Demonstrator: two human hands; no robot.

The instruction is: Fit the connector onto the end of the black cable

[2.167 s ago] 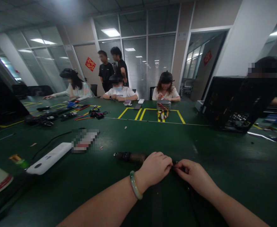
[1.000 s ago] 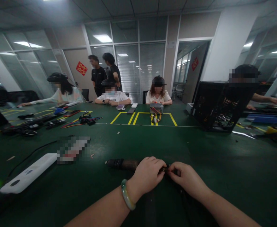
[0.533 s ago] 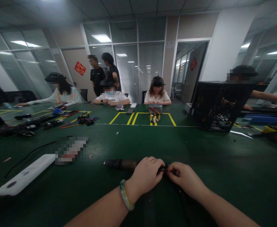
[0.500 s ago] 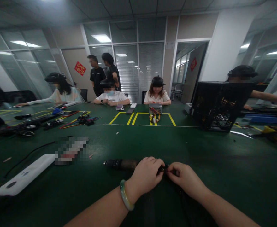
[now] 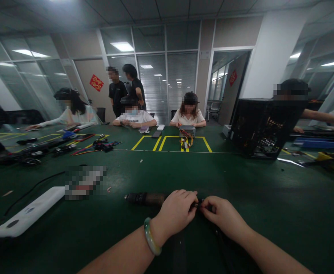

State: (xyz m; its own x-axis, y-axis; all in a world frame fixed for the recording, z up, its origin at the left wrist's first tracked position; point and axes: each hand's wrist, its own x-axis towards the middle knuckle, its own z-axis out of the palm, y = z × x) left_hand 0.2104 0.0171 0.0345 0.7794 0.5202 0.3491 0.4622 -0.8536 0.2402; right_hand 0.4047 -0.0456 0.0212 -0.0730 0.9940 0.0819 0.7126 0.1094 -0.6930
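Note:
A dark electric screwdriver point(image 5: 152, 198) lies along the green table in front of me, its metal tip pointing left. My left hand point(image 5: 176, 210), with a pale green bangle at the wrist, is closed around its rear end. At that end my right hand point(image 5: 223, 214) pinches a small dark cable plug point(image 5: 200, 203) between thumb and fingers. From there a black cord point(image 5: 220, 240) runs down toward me beside my right forearm. Whether the plug is seated in the screwdriver cannot be made out, as my fingers cover the joint.
To the left lie a white power strip-like case point(image 5: 31, 211) and a blurred-out flat item point(image 5: 84, 184). Beyond are bundled cables point(image 5: 102, 144), a power supply point(image 5: 187, 131) and a black computer case point(image 5: 265, 129). Several people sit or stand across the table point(image 5: 167, 167).
Both my hands stay almost in the same place at the screwdriver's rear end, with only slight finger movement. Across the table, a seated person's hands have shifted a little.

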